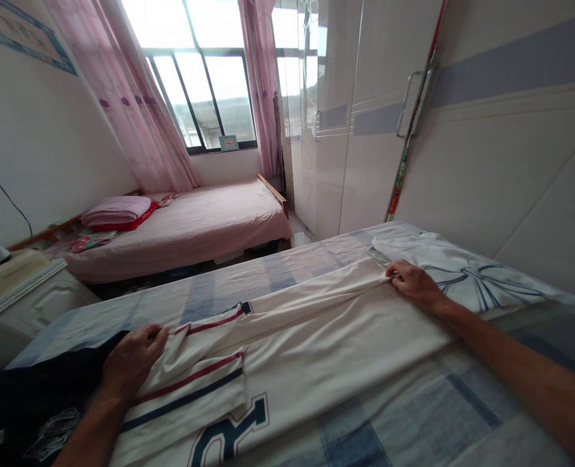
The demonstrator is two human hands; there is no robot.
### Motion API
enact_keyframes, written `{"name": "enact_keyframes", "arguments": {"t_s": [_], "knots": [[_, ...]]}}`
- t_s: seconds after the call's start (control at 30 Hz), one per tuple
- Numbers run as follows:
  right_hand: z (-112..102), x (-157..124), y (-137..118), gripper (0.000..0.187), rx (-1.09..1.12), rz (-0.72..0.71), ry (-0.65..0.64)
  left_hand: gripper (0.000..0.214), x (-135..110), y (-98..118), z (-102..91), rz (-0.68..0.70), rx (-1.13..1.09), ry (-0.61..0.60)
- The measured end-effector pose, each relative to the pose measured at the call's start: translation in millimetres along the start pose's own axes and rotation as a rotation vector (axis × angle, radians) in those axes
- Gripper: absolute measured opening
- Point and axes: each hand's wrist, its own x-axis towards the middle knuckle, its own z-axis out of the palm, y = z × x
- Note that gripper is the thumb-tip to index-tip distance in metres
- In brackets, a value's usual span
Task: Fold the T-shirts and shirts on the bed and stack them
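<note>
A cream shirt (316,337) with red and navy stripes and a navy letter lies spread across the near bed (413,415), which has a blue checked sheet. My left hand (134,360) is closed on the shirt's striped end at the left. My right hand (411,282) pinches the shirt's far edge at the right, pulling a fold taut between the two hands. A white garment with blue line print (472,275) lies just beyond my right hand.
A dark garment (39,395) lies at the bed's left end. A pink bed (194,224) with a folded pink blanket stands under the window. A white wardrobe (365,130) lines the right wall. A white cabinet (19,292) stands at left.
</note>
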Motion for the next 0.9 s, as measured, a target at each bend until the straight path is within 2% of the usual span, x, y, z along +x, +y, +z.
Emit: {"name": "enact_keyframes", "arguments": {"t_s": [0.1,0.17,0.23,0.3,0.37,0.43,0.53,0.63,0.77,0.9], "knots": [[-0.9,10.6,-3.1,0.02,-0.047,0.064,0.008,0.036,-1.2,5.1,-10.2,-0.019,-0.075,0.031],[-2.9,14.2,-3.8,0.022,-0.086,0.134,0.028,0.037,-3.1,16.4,-22.5,0.033,-0.105,0.148],[-6.1,14.0,-3.5,0.023,-0.155,0.253,0.063,0.037,-7.1,37.6,-36.2,0.138,-0.126,0.256],[-9.6,12.2,-3.5,0.027,-0.187,0.368,0.036,0.035,-14.4,69.1,-46.9,0.277,-0.2,0.231],[-12.6,10.8,-4.7,0.029,-0.138,0.427,-0.044,0.031,-24.6,107.3,-50.9,0.467,-0.293,0.099],[-14.2,10.6,-7.0,0.027,-0.058,0.447,-0.102,0.027,-35.2,147.1,-47.2,0.634,-0.34,-0.011],[-14.9,11.2,-11.0,0.023,0.002,0.44,-0.073,0.022,-45.7,199.5,-31.8,0.795,-0.291,-0.07],[-14.7,11.0,-12.2,0.023,0.012,0.422,-0.049,0.02,-46.8,237.1,-16.1,0.849,-0.184,-0.092],[-13.7,11.3,-8.7,0.022,0.057,0.385,-0.09,0.019,-43.7,264.4,-3.6,0.796,-0.076,-0.093],[-12.6,15.1,-3.9,0.018,0.027,0.337,-0.103,0.018,-47.2,270.5,6.8,0.756,-0.037,-0.069]]}}
